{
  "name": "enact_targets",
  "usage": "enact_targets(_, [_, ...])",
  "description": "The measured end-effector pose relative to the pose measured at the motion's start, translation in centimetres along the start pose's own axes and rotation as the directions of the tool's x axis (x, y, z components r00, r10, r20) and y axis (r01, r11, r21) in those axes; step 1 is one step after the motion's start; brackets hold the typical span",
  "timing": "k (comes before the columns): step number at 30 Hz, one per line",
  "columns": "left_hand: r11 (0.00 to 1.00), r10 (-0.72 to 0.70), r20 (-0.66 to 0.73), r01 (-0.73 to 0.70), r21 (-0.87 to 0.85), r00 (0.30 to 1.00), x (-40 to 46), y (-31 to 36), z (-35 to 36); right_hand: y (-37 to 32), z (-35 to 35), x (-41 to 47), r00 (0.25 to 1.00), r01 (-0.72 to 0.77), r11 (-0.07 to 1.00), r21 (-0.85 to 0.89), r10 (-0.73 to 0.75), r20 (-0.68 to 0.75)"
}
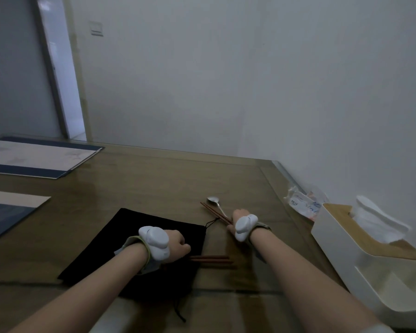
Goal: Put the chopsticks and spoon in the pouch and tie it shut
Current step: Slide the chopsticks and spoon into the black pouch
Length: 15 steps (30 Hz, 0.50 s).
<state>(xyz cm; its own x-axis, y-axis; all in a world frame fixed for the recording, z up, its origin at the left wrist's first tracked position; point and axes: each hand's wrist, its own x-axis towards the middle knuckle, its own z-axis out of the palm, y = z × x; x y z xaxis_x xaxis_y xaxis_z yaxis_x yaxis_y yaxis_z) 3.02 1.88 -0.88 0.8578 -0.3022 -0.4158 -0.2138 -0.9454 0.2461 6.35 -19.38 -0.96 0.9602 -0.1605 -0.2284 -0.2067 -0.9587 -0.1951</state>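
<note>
The left hand (pixel 175 245), low centre, grips one chopstick pair (pixel 210 259) at the black pouch (pixel 132 239) mouth while the right hand (pixel 238 218) closes on the other chopsticks (pixel 214 212) beside the spoon (pixel 215 203); feeding tips in level should avoid snagging.

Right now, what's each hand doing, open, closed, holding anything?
Left hand: closed on a pair of chopsticks over the black pouch.
Right hand: on a second pair of chopsticks beside the spoon; grip cannot be told.

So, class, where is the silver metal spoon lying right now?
The silver metal spoon lies on the wooden table, beyond the right hand, beside brown wooden chopsticks.
</note>
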Motion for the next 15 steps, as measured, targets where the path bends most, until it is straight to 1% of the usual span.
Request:
enact_targets(2, [1.000, 0.019, 0.027, -0.019, 0.006, 0.999, 0.5, -0.1, 0.0, -0.3, 0.1, 0.6, 1.000, -0.002, 1.000, 0.015, 0.001, 0.023])
enact_targets(7, [0.998, 0.042, -0.017, -0.043, -0.039, 0.999, 0.4, 0.1, 0.7, -0.8, -0.1, 0.8, 0.999, -0.008, 0.999, 0.043, 0.006, 0.052])
enact_targets(10, [0.996, 0.035, -0.018, -0.036, -0.080, 0.999, 0.4, 0.0, 0.9, -0.7, 0.3, 0.7, 0.998, -0.021, 0.998, 0.059, 0.017, 0.067])
enact_targets(15, [0.992, 0.035, -0.029, -0.038, -0.120, 0.999, 0.2, -0.1, 0.9, -0.5, 0.8, -0.1, 0.995, -0.092, 0.987, 0.133, 0.087, 0.048])
